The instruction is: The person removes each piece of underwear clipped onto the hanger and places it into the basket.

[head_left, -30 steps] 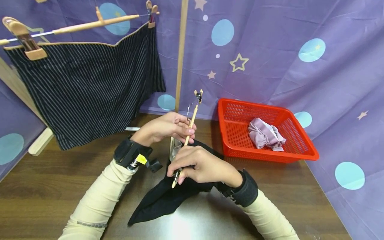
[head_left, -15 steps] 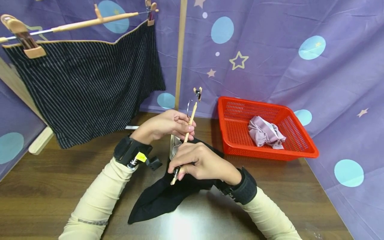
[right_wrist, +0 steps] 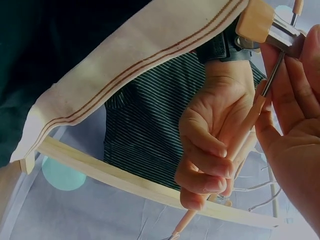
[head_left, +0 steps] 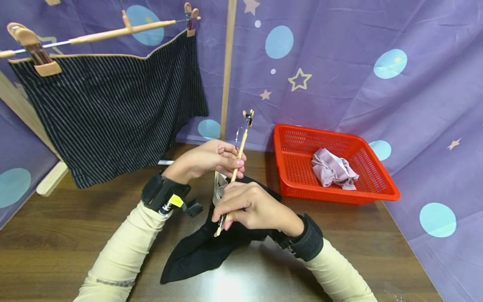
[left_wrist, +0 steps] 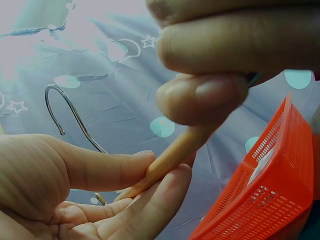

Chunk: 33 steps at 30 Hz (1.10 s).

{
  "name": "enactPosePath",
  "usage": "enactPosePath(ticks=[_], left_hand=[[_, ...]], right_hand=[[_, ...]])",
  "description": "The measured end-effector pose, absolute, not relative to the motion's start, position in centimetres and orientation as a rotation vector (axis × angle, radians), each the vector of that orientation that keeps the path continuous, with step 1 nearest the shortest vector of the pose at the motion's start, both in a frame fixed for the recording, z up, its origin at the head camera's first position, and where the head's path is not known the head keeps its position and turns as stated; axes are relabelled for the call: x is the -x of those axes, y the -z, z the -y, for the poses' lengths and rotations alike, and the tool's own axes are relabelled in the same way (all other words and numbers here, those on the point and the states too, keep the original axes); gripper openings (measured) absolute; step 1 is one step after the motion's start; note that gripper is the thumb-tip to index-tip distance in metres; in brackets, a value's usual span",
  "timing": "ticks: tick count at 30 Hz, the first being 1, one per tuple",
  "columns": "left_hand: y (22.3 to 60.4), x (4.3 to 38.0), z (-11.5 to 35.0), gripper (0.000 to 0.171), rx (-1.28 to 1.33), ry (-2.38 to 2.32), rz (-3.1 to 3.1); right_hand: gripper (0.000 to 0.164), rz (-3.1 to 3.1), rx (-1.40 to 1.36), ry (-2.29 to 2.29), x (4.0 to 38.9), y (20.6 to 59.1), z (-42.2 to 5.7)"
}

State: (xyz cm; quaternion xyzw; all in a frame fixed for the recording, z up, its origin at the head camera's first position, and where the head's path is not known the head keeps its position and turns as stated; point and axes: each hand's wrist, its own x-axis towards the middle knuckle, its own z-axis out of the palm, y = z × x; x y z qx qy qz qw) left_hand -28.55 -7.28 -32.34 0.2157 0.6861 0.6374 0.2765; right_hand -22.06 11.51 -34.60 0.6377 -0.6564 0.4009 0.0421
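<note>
My left hand [head_left: 207, 158] pinches the middle of a clip hanger [head_left: 242, 144], a light wooden-looking bar, between thumb and fingers. Its metal hook [left_wrist: 70, 107] rises beside the thumb in the left wrist view. At the bar's near end, the thumb and fingers of my right hand [head_left: 254, 206] pinch a clip [right_wrist: 255, 21]. Below both hands a black garment [head_left: 201, 256] lies partly on the table. Its pale waistband [right_wrist: 145, 47] with brown lines reaches up to that clip; whether the clip grips it I cannot tell. The far clip [head_left: 248, 118] carries no cloth.
On the left, a striped dark cloth [head_left: 113, 113] hangs from another clip hanger [head_left: 113, 32] on a wooden stand [head_left: 228, 63]. A red basket [head_left: 279, 167] with a crumpled pink cloth [head_left: 333, 168] stands at the right, before a purple curtain [head_left: 339, 96].
</note>
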Motion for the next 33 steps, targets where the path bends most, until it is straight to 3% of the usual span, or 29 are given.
enactPosePath(ticks=[33], left_hand=[[31.80,27.62,7.31,0.025,-0.586,-1.738,-1.875]], right_hand=[[0.018,1.999,-2.018,-1.189,21.39,33.63,-11.57]])
